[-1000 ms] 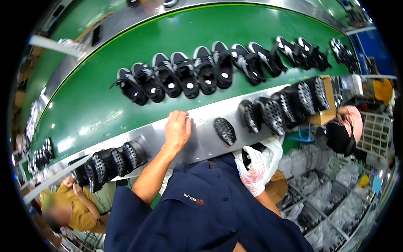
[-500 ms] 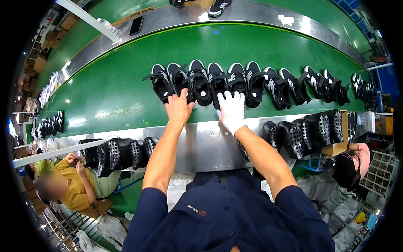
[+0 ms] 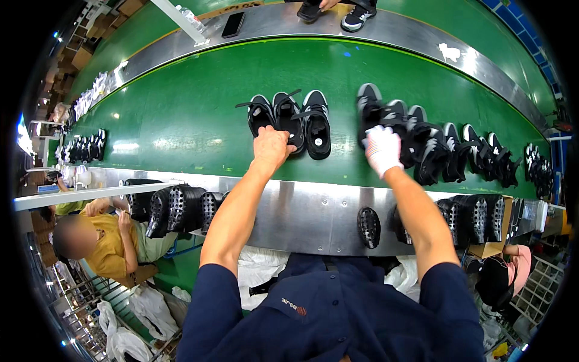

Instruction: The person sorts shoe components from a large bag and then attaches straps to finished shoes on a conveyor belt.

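Observation:
My bare left hand is closed over the heel ends of two black sneakers, the leftmost sneaker and its neighbour; the exact grip is hidden. Beside them a third black sneaker stands with its strap hanging left and a white dot inside. Across a gap, my right hand, in a white glove and slightly blurred, has its fingers bent over the heels of a tilted, blurred sneaker and the sneaker next to it. More black-and-white sneakers crowd together to its right.
The green belt runs between metal ledges. Black studded shoe lasts stand on the near ledge, left and right, with one last apart. Opposite, a person's hand holds a shoe near a phone. A seated person works at left.
My right hand has moved right, pushing several sneakers along and opening a gap after the third one. My left hand stays by the left sneakers. Opposite, a person's hand has come into view.

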`<state>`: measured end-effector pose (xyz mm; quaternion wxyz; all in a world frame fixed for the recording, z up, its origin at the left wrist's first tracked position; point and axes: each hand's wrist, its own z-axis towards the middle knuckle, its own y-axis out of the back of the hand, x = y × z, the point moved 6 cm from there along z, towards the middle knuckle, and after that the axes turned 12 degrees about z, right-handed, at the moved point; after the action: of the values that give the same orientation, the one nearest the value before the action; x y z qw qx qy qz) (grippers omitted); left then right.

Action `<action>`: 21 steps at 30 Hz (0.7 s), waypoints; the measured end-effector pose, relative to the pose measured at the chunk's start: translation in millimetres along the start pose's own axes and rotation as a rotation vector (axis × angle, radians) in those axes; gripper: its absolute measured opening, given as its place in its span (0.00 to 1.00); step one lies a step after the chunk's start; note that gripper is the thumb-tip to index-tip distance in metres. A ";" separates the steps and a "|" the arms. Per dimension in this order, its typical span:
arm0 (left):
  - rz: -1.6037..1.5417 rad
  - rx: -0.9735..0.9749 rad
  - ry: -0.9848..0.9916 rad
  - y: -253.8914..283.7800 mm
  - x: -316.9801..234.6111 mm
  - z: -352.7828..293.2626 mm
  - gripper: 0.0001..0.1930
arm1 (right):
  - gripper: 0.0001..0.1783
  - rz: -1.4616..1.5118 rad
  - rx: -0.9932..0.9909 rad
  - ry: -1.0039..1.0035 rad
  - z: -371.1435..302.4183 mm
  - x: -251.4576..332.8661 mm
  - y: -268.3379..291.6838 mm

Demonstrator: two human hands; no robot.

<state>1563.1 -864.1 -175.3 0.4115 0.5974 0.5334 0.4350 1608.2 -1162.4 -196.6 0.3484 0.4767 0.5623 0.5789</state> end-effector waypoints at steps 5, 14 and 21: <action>0.000 0.031 0.089 26.5 -12.9 -30.9 0.24 | 0.12 -0.200 -0.112 -0.177 20.8 -52.8 44.6; -0.148 0.081 0.106 86.8 -3.2 -75.0 0.23 | 0.33 0.268 0.135 0.125 -4.9 140.2 9.7; -0.254 0.074 0.068 99.8 -18.7 -111.4 0.23 | 0.13 0.150 0.172 0.263 6.2 123.9 -4.7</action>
<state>1483.2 -888.8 -49.9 0.4226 0.5247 0.6340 0.3796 1575.9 -1043.4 -181.9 0.1855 0.4655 0.6133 0.6105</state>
